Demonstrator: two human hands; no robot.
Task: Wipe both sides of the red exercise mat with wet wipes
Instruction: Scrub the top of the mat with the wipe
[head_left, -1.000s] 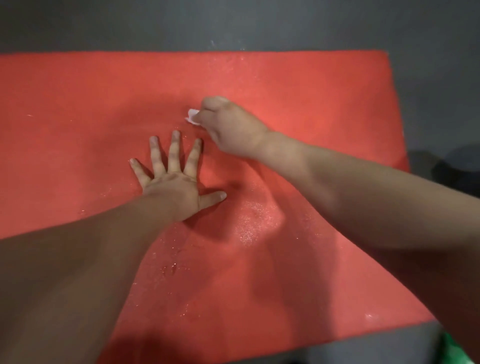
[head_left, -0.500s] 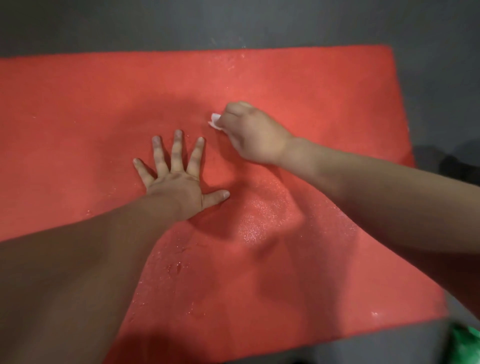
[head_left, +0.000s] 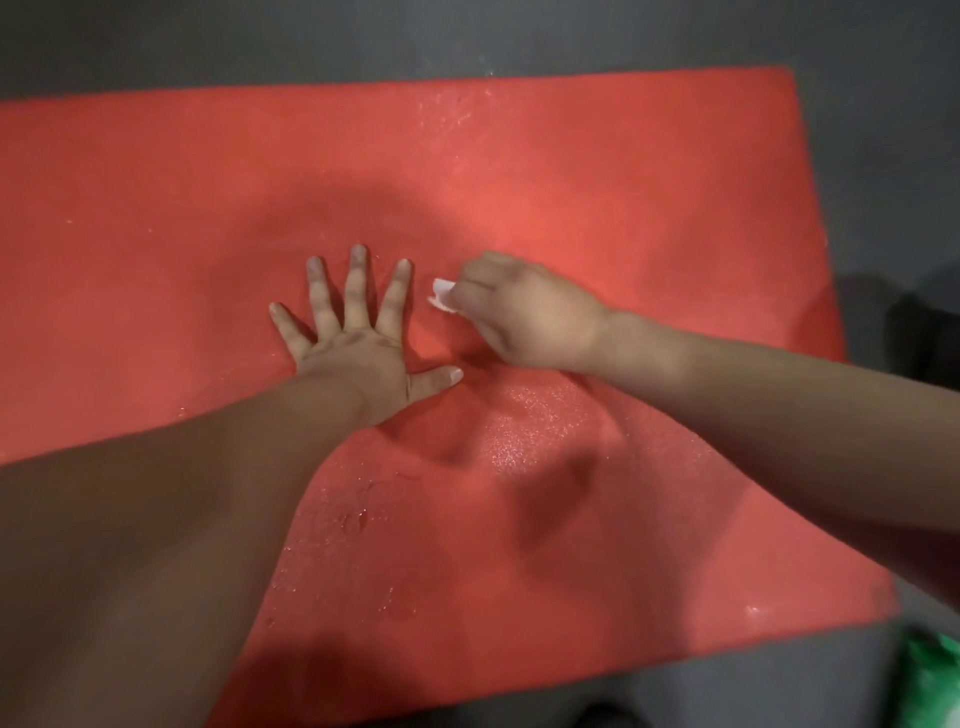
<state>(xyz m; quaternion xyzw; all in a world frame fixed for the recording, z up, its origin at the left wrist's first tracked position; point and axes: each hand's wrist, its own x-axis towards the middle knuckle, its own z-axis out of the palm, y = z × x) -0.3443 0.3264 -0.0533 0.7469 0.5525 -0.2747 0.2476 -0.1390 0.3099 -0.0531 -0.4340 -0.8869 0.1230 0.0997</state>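
The red exercise mat (head_left: 623, 182) lies flat on a grey floor and fills most of the view. My left hand (head_left: 358, 348) presses flat on the mat's middle with its fingers spread. Just to its right, my right hand (head_left: 524, 317) grips a small white wet wipe (head_left: 442, 296) and holds it against the mat. Only a corner of the wipe shows past the curled fingers. Wet sheen and droplets glisten on the mat below the hands and near its far edge.
Grey floor (head_left: 857, 156) surrounds the mat at the far side and on the right. A green package (head_left: 932, 680) sits on the floor at the bottom right corner. A dark object (head_left: 930, 322) lies off the mat's right edge.
My right hand with the wipe has moved over the mat toward me and a little to the right, ending beside the left hand's fingers. My left hand has stayed pressed in place.
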